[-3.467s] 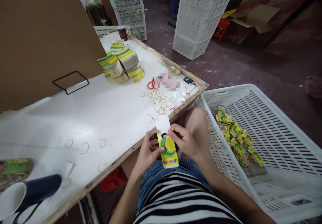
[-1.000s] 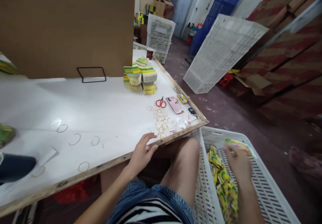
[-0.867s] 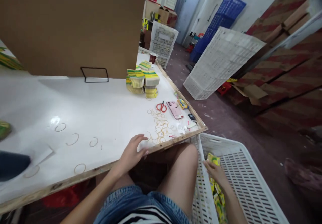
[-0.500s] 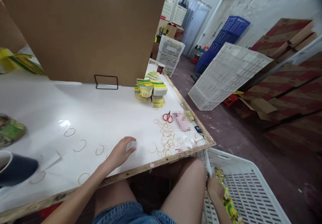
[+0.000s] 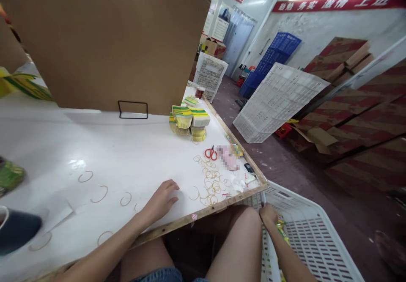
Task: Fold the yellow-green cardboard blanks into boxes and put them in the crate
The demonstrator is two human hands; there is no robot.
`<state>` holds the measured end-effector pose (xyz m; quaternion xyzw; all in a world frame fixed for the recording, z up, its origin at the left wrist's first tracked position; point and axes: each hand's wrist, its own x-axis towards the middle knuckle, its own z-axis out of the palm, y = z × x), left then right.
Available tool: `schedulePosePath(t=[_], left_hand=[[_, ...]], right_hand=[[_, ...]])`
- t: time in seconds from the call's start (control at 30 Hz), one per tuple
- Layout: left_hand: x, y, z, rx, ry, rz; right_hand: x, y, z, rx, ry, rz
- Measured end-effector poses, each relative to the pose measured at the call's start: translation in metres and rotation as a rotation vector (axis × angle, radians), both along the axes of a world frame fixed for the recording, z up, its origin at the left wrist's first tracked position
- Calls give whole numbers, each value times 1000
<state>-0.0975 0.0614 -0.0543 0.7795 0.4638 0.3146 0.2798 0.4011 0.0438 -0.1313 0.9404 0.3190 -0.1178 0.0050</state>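
Upper-right red banner (image 5: 352,1) reads “务实 激情 上进”; lower-centre left hand (image 5: 162,199), fingers apart; right hand (image 5: 269,215) at crate (image 5: 317,236), grip unclear.

1. Packet left my grasp; 3.5 s earlier both hands held it in front of me.
2. My left hand (image 5: 161,201) went up over the table top (image 5: 127,159), then shifted left, clear of the rubber bands (image 5: 212,185).
3. My right hand (image 5: 269,215) swung across the white crate (image 5: 319,231), then back to its table-side rim.
4. View tipped up: red wall banner (image 5: 336,3) entered frame.
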Motion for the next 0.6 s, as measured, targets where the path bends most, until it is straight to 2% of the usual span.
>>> schedulePosePath(t=[0.2, 0.3, 0.37, 0.43, 0.53, 0.6], left_hand=[[7, -10, -4, 44, 82, -45], [7, -11, -4, 34, 102, -67], [7, -11, -3, 44, 107, -73], [8, -10, -2, 56, 96, -78], [12, -8, -2, 53, 67, -89], [14, -6, -2, 41, 55, -93]], right_hand=[[-21, -11, 8, 185, -7, 35], [-28, -16, 30, 353, -22, 36], [-29, -8, 59, 492, -59, -2], [-32, 16, 97, 653, -123, -35], [-59, 78, 157, 897, -179, 87], [-99, 132, 186, 1004, -156, 259]])
